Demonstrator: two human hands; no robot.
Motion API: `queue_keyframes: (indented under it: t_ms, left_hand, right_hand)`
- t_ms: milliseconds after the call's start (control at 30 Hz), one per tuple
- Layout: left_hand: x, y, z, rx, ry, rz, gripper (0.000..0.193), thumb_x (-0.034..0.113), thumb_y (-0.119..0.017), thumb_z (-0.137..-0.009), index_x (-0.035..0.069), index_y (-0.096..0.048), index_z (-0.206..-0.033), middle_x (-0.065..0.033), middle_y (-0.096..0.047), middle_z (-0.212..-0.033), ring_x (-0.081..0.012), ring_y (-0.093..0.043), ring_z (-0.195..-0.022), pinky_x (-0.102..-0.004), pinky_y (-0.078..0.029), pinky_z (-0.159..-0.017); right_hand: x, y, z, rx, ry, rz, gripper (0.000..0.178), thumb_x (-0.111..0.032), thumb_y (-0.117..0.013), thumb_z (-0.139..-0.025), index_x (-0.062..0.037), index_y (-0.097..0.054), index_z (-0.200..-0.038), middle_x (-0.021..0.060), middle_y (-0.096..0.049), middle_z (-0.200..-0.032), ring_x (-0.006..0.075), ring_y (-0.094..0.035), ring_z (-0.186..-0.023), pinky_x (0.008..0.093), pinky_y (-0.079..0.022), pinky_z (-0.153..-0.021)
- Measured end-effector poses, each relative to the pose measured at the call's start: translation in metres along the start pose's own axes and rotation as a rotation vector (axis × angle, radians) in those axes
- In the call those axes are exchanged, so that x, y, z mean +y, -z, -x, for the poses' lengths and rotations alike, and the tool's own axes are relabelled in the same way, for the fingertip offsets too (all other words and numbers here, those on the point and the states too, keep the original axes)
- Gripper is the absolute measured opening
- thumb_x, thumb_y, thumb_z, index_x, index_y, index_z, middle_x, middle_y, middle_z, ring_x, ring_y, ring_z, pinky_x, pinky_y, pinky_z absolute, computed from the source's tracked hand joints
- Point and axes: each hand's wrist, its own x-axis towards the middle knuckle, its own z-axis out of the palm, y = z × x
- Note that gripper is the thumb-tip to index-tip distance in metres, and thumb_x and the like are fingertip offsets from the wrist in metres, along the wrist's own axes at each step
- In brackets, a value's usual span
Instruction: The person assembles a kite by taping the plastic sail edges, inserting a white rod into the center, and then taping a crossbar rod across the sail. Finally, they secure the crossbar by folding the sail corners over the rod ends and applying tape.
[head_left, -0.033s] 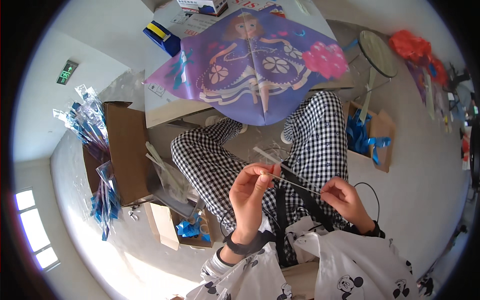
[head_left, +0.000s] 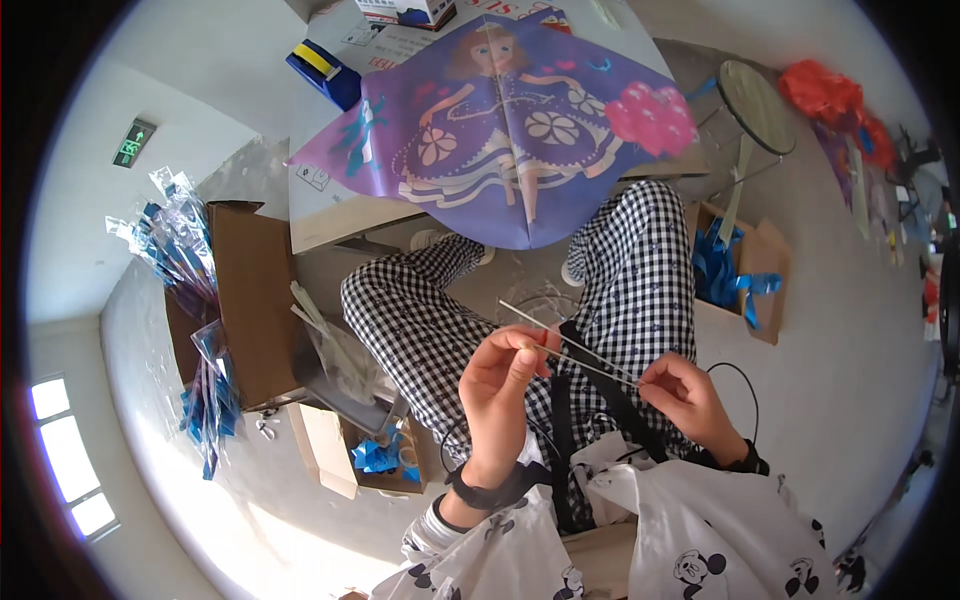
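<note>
Both hands work over the lap: the left hand pinches a thin rod at its middle, the right hand grips its 4 o'clock end. At 12 o'clock a purple kite overhangs the desk edge — boxes crowd 9 o'clock.

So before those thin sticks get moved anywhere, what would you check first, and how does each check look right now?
1. Left hand pinches the thin rods: ok.
2. Right hand holds the rods' other end: ok.
3. Rods clear of the checkered trousers: cannot tell.
4. Purple kite lies flat on the table: ok.
5. Whether the rods are joined to each other: cannot tell, too thin to see.
6. Black strap hangs close under the rods: not ok.
</note>
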Motion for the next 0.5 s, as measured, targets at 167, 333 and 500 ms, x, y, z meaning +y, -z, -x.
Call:
queue_keyframes:
  t_ms: [167,333,500]
  left_hand:
    - [0.011,0.007,0.003,0.014,0.081,0.372,0.012,0.015,-0.058,-0.097,0.008,-0.057,-0.106,-0.0042,-0.056,-0.113,-0.0115,-0.052,-0.092,-0.0239,-0.044,-0.073]
    - [0.017,0.008,0.007,-0.034,0.110,0.488,0.013,0.019,-0.063,-0.095,0.009,-0.054,-0.099,-0.0001,-0.048,-0.093,-0.0107,-0.045,-0.081,-0.0229,-0.042,-0.069]
    - [0.015,0.007,0.007,-0.054,0.092,0.519,0.010,0.012,-0.062,-0.095,0.006,-0.056,-0.101,-0.0041,-0.059,-0.094,-0.0111,-0.056,-0.078,-0.0273,-0.048,-0.077]
  right_hand:
    - [-0.001,0.004,0.006,0.026,0.030,-0.110,0.006,-0.002,-0.064,-0.091,-0.0008,-0.058,-0.093,0.0015,-0.060,-0.086,0.0048,-0.056,-0.075,0.0186,-0.044,-0.066]
    - [-0.023,0.004,0.019,0.022,0.028,-0.069,0.007,-0.003,-0.064,-0.090,-0.0002,-0.058,-0.090,0.0019,-0.059,-0.086,0.0029,-0.051,-0.070,0.0182,-0.041,-0.061]
    - [-0.026,-0.003,0.017,0.036,0.114,-0.027,0.007,-0.002,-0.065,-0.089,0.0009,-0.058,-0.090,0.0036,-0.058,-0.088,0.0031,-0.049,-0.068,0.0170,-0.039,-0.059]
